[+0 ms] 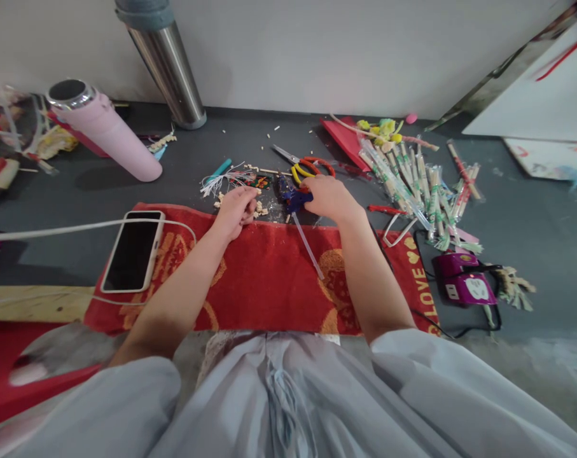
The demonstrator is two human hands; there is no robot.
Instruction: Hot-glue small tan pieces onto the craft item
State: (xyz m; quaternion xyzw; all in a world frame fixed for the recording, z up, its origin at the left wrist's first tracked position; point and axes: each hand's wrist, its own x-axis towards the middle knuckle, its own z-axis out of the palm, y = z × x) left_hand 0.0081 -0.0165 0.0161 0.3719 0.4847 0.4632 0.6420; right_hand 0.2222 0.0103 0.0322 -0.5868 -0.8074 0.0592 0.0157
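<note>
My right hand [333, 198] is closed on a blue glue gun [296, 201]. A translucent glue stick [308, 247] sticks out of its rear toward me, over the red towel. My left hand [236, 211] is pinched beside a scatter of small beige pieces [261, 208]; whatever sits between its fingertips is too small to make out. Just beyond the hands lie a dark patterned piece [257, 182], a bundle of white strands [217, 184] and a teal stick-like item [222, 167]. Scissors with red and yellow handles [312, 167] rest open behind the right hand.
A red towel [278, 280] covers the table's front edge, with a phone [132, 254] and white cable on its left. A pink bottle [111, 137] and steel flask [171, 70] stand behind. Wrapped sticks [412, 181] and a purple box [464, 280] with black cable lie right.
</note>
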